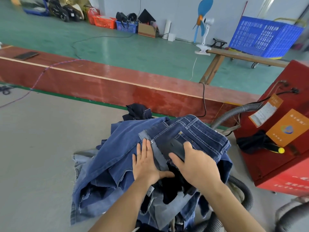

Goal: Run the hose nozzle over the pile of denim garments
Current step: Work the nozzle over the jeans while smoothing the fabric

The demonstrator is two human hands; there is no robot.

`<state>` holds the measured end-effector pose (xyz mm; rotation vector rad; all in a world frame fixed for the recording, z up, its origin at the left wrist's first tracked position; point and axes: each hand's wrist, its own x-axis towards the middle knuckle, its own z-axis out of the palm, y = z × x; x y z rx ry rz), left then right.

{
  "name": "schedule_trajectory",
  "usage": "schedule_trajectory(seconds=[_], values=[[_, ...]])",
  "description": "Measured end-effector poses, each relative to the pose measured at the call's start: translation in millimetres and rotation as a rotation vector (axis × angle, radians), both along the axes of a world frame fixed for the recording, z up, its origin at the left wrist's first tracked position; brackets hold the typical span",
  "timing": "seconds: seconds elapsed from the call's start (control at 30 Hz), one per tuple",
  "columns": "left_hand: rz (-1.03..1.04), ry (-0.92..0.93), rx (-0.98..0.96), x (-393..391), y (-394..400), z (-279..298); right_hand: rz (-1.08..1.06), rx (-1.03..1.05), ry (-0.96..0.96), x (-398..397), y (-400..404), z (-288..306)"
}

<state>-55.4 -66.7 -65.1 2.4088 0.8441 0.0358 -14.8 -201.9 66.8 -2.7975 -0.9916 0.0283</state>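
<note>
From the head camera, a heap of blue denim garments (127, 158) lies on the grey tabletop (41, 139), with a pair of dark indigo jeans with white stitching (197, 133) on top. The left hand (145, 163) lies flat on the denim, its fingers straight and close together and the thumb stretched out to the side, pressing the cloth just beside a pale grey-blue fabric strip (156, 153). The right hand (195, 163) is curled round the flat black hose nozzle (173, 147), whose front end sticks out past the fingers and rests on the jeans, just to the right of the left hand's fingertips. A grey ribbed hose (234, 113) leaves the red metal machine cabinet (275, 148) at the right and loops down behind the pile; another stretch of it (244, 193) curves round near the right forearm. A long red-brown board (108, 81) crosses behind the tabletop, with green floor (133, 46) and a blue plastic crate (265, 37) beyond.
</note>
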Motion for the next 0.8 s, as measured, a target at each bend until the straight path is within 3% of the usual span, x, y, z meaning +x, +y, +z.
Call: schedule_trajectory(seconds=[0.27,0.4,0.63,0.8], values=[[0.028,0.007,0.034,0,-2,-1,0.063,-0.22,0.024,-18,-3,-21],[0.038,-0.061,-0.028,-1,-3,1,0.042,-0.161,-0.015,-12,21,-26],[-0.017,0.005,-0.017,0,3,-1,-0.017,0.085,0.0,9,18,6],[-0.009,0.014,0.014,-1,2,-1,0.019,-0.081,0.107,-2,-15,2]])
